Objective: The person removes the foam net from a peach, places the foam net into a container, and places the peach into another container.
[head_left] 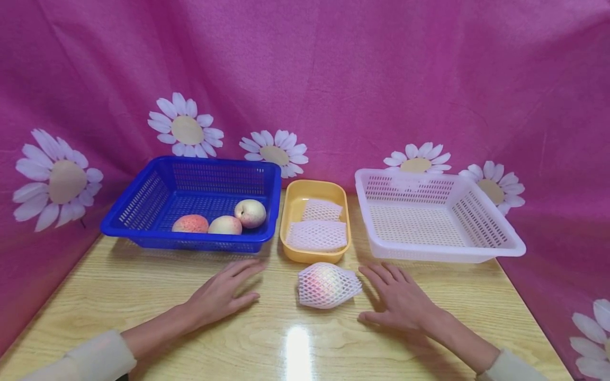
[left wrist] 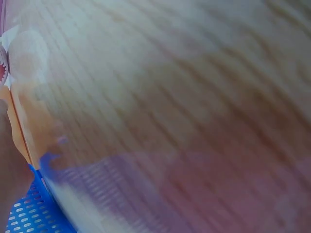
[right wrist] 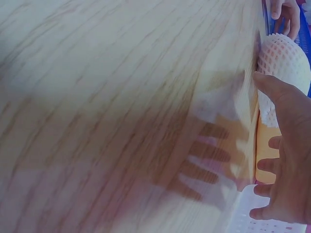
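Note:
A peach in a white foam net sleeve (head_left: 326,286) lies on the table between my hands, in front of the yellow tub. My left hand (head_left: 227,290), fingers spread and relaxed, is left of it and near the front of the blue basket. To its right is my right hand (head_left: 397,296), fingers extended and thumb apart, holding nothing. In the right wrist view the netted peach (right wrist: 284,65) appears beyond the thumb of my right hand (right wrist: 291,155). The left wrist view shows only an edge of my left hand (left wrist: 14,160).
Three bare peaches, one of them a redder peach (head_left: 190,224), sit in the blue basket (head_left: 190,241) at left. The yellow tub (head_left: 315,256) holds flat foam net sleeves (head_left: 317,235). A white basket (head_left: 443,253) stands at right. Behind hangs a pink cloth (head_left: 333,79) with daisies.

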Available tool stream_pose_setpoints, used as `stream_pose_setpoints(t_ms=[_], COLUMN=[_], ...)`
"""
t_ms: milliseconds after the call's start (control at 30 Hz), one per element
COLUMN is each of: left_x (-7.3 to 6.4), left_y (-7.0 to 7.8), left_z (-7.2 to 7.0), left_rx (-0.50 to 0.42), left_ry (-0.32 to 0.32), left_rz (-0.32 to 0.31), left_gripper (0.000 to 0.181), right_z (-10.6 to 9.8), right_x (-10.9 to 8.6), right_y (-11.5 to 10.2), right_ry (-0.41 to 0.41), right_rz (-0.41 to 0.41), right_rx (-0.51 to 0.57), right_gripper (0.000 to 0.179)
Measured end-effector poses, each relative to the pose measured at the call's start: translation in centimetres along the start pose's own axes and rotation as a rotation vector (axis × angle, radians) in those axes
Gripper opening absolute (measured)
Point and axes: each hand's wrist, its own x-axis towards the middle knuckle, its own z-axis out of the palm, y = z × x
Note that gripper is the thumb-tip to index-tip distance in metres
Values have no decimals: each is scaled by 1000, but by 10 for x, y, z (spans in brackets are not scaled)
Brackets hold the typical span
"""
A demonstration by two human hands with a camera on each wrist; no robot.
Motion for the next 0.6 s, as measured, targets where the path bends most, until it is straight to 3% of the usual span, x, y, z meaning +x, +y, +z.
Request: stream_pose_setpoints(t_ms=[267, 600], left_x=[0, 7], left_y=[1, 8], left_z=[1, 4], left_rx=[0, -16], left_ry=[-2, -6], left_rz=[2, 25], left_gripper=[61, 60], right_z=[-2, -8], right_x=[-1, 9], right_y=[1, -2], right_ry=[-26, 27], right_rz=[18, -61], right_rx=[-1, 68], right_gripper=[97, 104])
